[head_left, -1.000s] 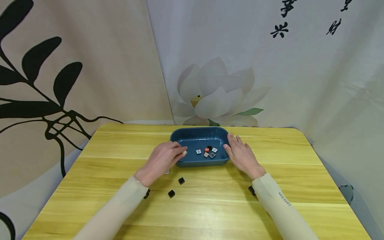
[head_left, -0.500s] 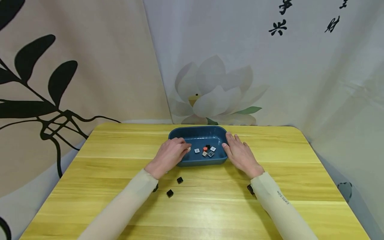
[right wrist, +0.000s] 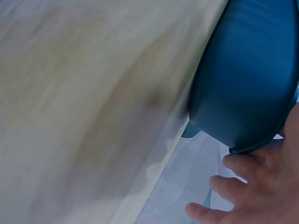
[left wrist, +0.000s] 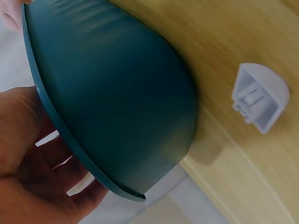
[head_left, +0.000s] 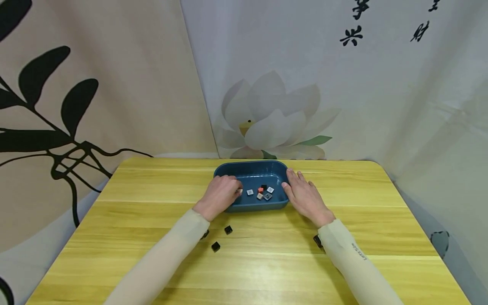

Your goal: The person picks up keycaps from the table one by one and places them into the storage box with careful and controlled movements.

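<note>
A blue rectangular tray [head_left: 251, 207] stands on the table with several small keycaps in it, among them a white keycap [head_left: 250, 192], an orange-red keycap [head_left: 261, 190] and a grey keycap [head_left: 267, 196]. My left hand [head_left: 220, 195] reaches over the tray's left rim, and its fingertips pinch a small whitish keycap [head_left: 239, 192], mostly hidden by the fingers. Against the right end of the tray rests my right hand [head_left: 306, 197], its fingers extended along the rim. In the left wrist view, a white keycap [left wrist: 261, 98] lies on the table outside the tray, its hollow underside showing.
Two black keycaps lie on the wooden table in front of the tray, the farther black keycap [head_left: 228, 230] and the nearer black keycap [head_left: 215, 246]. Behind the table [head_left: 343, 271] hangs a printed cloth [head_left: 282, 114].
My left hand has moved right and farther over the tray with the whitish keycap between its fingertips. The right hand has kept its place at the tray's right end.
</note>
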Available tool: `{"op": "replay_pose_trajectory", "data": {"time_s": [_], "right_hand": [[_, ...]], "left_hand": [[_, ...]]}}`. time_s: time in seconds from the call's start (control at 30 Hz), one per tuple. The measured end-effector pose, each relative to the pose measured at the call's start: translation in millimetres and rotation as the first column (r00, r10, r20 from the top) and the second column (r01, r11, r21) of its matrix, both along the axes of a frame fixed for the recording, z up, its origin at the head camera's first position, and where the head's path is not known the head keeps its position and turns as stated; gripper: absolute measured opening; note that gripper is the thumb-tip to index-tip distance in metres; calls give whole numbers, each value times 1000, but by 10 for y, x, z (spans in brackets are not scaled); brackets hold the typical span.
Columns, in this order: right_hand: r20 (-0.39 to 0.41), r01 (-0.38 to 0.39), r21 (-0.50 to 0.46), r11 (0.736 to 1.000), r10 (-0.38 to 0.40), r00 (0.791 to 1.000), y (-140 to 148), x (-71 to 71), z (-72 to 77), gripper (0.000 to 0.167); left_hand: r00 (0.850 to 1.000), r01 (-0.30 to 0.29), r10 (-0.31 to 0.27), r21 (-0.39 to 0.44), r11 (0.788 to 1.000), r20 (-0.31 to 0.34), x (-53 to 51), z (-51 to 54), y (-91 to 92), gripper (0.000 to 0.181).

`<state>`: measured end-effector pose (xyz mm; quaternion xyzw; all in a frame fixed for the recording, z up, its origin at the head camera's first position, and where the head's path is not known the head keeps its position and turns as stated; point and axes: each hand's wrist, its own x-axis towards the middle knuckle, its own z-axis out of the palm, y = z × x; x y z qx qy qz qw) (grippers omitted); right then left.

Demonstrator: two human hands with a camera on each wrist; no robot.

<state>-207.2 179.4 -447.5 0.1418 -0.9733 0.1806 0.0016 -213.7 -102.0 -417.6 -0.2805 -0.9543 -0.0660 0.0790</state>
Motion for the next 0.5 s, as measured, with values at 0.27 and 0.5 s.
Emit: {"op": "replay_pose_trajectory", "data": {"time_s": [0.27, 0.5], "right_hand": [[2, 1, -2, 1000, -1, 1000, -13, 7, 0, 66], [-9, 0, -1, 1000, 0, 1000, -4, 6, 5, 65]], "left_hand": [[999, -28, 29, -47, 999, 33, -49, -13, 30, 21], [998, -20, 22, 36, 999, -53, 6, -10, -70, 30]]}}
